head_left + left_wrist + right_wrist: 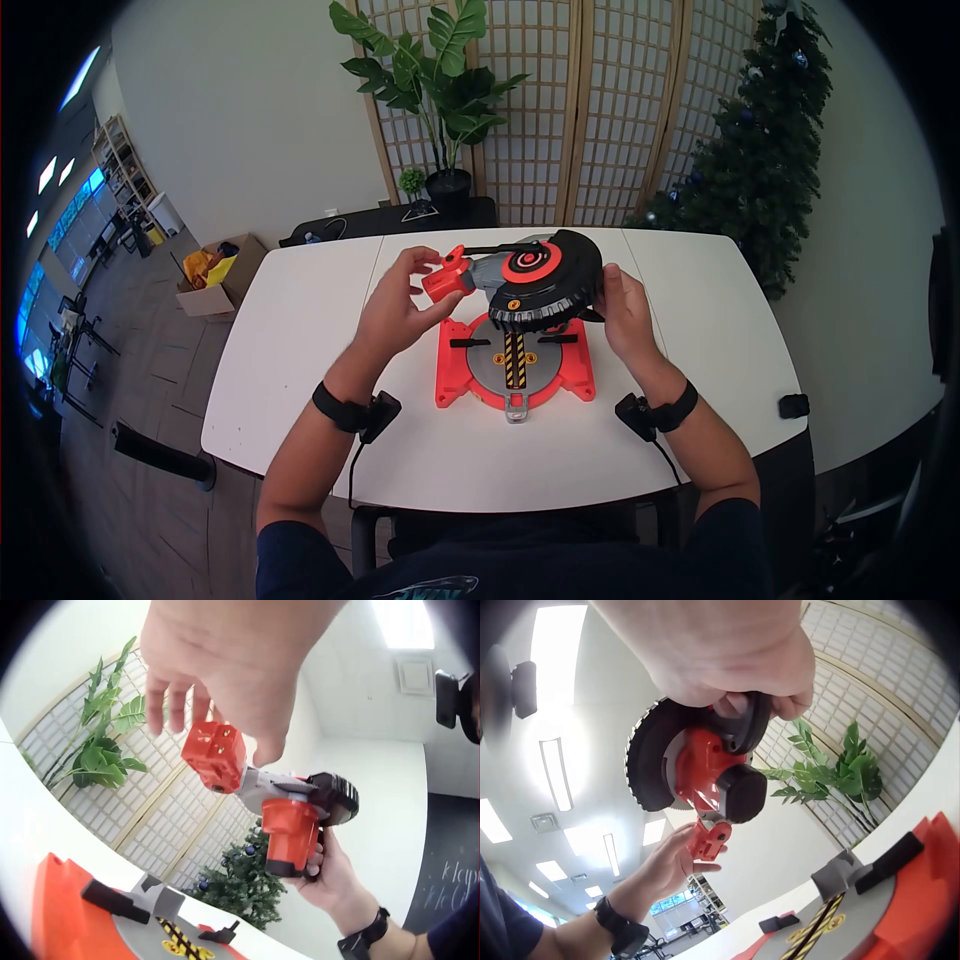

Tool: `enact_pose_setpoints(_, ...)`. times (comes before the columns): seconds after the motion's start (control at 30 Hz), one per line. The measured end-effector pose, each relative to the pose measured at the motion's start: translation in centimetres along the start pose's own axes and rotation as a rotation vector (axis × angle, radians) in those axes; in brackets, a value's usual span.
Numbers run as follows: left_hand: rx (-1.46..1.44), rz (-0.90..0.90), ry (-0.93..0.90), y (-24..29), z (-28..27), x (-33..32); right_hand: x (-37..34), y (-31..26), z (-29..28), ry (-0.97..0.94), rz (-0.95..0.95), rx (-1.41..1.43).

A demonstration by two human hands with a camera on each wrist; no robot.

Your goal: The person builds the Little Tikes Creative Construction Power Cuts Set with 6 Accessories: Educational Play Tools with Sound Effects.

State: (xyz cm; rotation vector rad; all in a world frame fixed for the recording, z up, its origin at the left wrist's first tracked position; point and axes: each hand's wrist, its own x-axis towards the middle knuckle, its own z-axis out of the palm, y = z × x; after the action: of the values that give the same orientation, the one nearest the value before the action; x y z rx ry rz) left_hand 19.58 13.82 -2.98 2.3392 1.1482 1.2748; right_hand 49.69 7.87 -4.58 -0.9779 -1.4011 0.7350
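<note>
A black, red and grey toy saw head is held up in both hands over a red base with a grey disc. At the left, my left hand holds the red end block between thumb and fingers. My right hand grips the black handle behind the round guard; in the right wrist view its fingers curl round it. The left wrist view shows a red motor housing sticking out below. Saw head and base are apart.
The base stands on a white table. A small black object lies at the table's right edge. Behind are a potted plant, a lattice screen and a decorated tree. A cardboard box sits on the floor at left.
</note>
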Motion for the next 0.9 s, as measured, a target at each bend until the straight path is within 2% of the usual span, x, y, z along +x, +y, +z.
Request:
enact_pose_setpoints(0.07, -0.123, -0.301, -0.308, 0.7, -0.6, 0.3, 0.0, 0.3, -0.5, -0.004, -0.039, -0.036)
enact_pose_setpoints(0.1, -0.092, -0.2, -0.359, 0.1, -0.5, 0.3, 0.0, 0.3, -0.6, -0.006, -0.08, -0.073)
enact_pose_setpoints(0.13, -0.092, -0.2, -0.359, -0.2, -0.4, 0.1, 0.0, 0.1, -0.8, -0.006, -0.08, -0.073)
enact_pose_setpoints(0.23, -0.053, -0.327, -0.548, -0.3, -0.2, 0.0, 0.0, -0.8, -0.9, -0.024, -0.121, -0.226)
enact_pose_setpoints(0.33, -0.172, -0.331, -0.626, 0.4, 0.0, -0.5, -0.1, -1.1, -0.7, -0.015, -0.196, -0.273)
enact_pose_setpoints(0.4, -0.225, -0.288, -0.638, -0.3, 0.8, -1.0, -0.2, -1.5, -0.9, -0.046, -0.169, -0.277)
enact_pose_setpoints(0.43, -0.258, -0.222, -0.576, -1.1, 1.5, -1.4, -0.2, -1.5, -0.9, -0.046, -0.169, -0.278)
enact_pose_setpoints(0.5, -0.291, -0.157, -0.513, -1.0, 1.8, -1.7, -0.2, -1.6, -0.9, -0.07, -0.251, -0.329)
enact_pose_setpoints(0.57, -0.244, -0.35, -0.564, 0.7, 1.6, -1.6, -0.3, -2.1, -0.6, -0.068, -0.315, -0.378)
enact_pose_setpoints(0.7, -0.235, -0.375, -0.556, -0.3, 2.8, -2.1, -0.4, -2.8, -0.1, -0.063, -0.449, -0.481)
enact_pose_setpoints(0.77, -0.334, -0.454, -0.504, -0.7, 3.3, -2.2, -0.6, -3.1, 0.2, -0.073, -0.457, -0.48)
enact_pose_setpoints(0.9, -0.393, -0.476, -0.468, -1.4, 4.3, -2.3, -0.8, -3.1, 0.5, -0.108, -0.487, -0.509)
